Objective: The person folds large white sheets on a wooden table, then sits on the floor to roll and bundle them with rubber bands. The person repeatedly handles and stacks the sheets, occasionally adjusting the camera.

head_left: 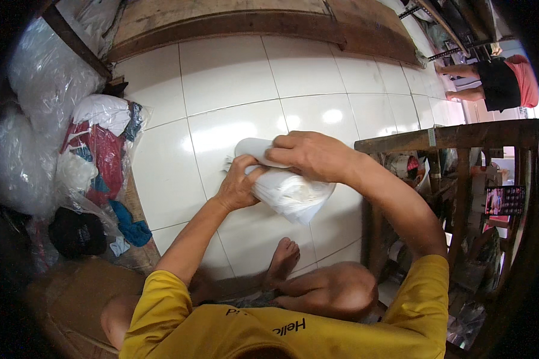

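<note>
A thick bundle of thin white sheets is held above the tiled floor in front of me. Its layers fan out at the near right end, and at the far left a smooth edge curls over. Whether the sheets are paper or plastic, I cannot tell. My left hand grips the bundle's left side, fingers wrapped round it. From the far right, my right hand pinches the curled edge between thumb and fingers. Part of the bundle is hidden behind both hands.
Clear plastic bags and bagged clothes pile up at the left. A blue cloth lies near them. A wooden rack stands close on my right. Wooden boards border the floor's far side. Another person is at the far right.
</note>
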`<state>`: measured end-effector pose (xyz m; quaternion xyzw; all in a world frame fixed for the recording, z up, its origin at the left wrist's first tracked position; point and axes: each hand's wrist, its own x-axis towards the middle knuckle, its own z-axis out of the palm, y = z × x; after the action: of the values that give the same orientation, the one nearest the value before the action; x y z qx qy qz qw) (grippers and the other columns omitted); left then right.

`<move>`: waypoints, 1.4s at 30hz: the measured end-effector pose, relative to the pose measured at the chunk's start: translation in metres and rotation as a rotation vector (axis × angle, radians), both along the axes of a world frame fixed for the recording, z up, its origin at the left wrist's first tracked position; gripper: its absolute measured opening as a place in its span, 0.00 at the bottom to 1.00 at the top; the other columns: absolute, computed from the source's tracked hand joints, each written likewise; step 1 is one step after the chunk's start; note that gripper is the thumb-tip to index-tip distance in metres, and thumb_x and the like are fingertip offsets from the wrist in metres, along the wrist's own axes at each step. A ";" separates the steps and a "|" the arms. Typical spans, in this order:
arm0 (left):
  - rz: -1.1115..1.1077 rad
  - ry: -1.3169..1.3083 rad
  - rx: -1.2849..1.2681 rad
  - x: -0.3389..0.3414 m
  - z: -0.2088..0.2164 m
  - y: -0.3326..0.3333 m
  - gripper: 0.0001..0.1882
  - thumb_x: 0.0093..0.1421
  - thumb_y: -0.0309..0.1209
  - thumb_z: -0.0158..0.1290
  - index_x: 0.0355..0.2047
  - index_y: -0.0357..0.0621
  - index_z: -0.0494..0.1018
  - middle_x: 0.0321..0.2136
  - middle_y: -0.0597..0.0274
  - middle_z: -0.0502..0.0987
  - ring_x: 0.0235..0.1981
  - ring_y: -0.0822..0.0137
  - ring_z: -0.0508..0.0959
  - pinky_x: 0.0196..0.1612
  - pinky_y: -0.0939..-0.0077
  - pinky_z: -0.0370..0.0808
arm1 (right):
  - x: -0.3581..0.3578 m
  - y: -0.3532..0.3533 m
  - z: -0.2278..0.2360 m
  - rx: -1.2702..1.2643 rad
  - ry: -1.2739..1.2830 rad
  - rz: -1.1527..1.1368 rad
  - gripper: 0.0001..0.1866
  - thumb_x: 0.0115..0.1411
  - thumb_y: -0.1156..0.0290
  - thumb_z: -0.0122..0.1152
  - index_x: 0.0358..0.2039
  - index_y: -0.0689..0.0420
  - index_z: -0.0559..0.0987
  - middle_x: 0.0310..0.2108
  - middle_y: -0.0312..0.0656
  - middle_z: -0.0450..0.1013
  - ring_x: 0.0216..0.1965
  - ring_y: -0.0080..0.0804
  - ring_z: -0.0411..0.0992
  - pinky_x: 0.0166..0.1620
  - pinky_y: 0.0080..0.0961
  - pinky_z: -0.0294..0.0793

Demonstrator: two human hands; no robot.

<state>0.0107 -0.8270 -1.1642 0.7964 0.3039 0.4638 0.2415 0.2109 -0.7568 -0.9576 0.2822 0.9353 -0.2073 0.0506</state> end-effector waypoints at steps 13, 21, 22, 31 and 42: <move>-0.104 -0.034 -0.591 -0.013 0.030 0.035 0.53 0.39 0.36 0.75 0.64 0.44 0.59 0.62 0.50 0.64 0.62 0.50 0.67 0.65 0.59 0.67 | -0.036 0.012 0.000 0.352 0.272 -0.332 0.42 0.61 0.37 0.52 0.67 0.54 0.63 0.56 0.58 0.68 0.56 0.59 0.68 0.59 0.52 0.64; -0.149 -0.143 -0.713 -0.011 -0.005 0.036 0.61 0.38 0.38 0.77 0.68 0.44 0.51 0.65 0.50 0.62 0.64 0.51 0.65 0.67 0.59 0.65 | -0.036 -0.008 -0.005 0.414 0.138 -0.418 0.54 0.53 0.26 0.52 0.72 0.49 0.56 0.66 0.61 0.58 0.67 0.63 0.56 0.68 0.68 0.44; -0.142 -0.141 -0.718 -0.013 -0.004 0.034 0.61 0.38 0.38 0.77 0.69 0.44 0.51 0.65 0.50 0.61 0.64 0.51 0.65 0.67 0.60 0.65 | -0.036 -0.008 0.025 0.441 0.146 -0.419 0.54 0.53 0.26 0.52 0.72 0.48 0.56 0.67 0.61 0.58 0.68 0.64 0.55 0.68 0.68 0.44; -0.156 -0.155 -0.728 -0.013 0.004 0.036 0.61 0.41 0.37 0.76 0.70 0.47 0.49 0.67 0.52 0.59 0.66 0.54 0.63 0.67 0.61 0.64 | -0.018 -0.013 0.023 0.458 0.111 -0.467 0.54 0.54 0.27 0.54 0.71 0.49 0.57 0.69 0.63 0.51 0.70 0.68 0.47 0.68 0.72 0.39; -0.234 -0.319 -0.965 -0.010 0.030 0.040 0.61 0.44 0.35 0.74 0.72 0.50 0.47 0.70 0.55 0.55 0.69 0.58 0.61 0.69 0.63 0.63 | -0.055 -0.009 -0.037 0.395 0.215 -0.398 0.54 0.51 0.25 0.55 0.70 0.47 0.60 0.68 0.63 0.55 0.70 0.66 0.50 0.66 0.74 0.39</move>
<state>0.0012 -0.7875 -1.1346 0.5425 0.3514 0.3565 0.6747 0.1556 -0.7661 -0.9947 0.4409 0.8838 -0.0559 -0.1464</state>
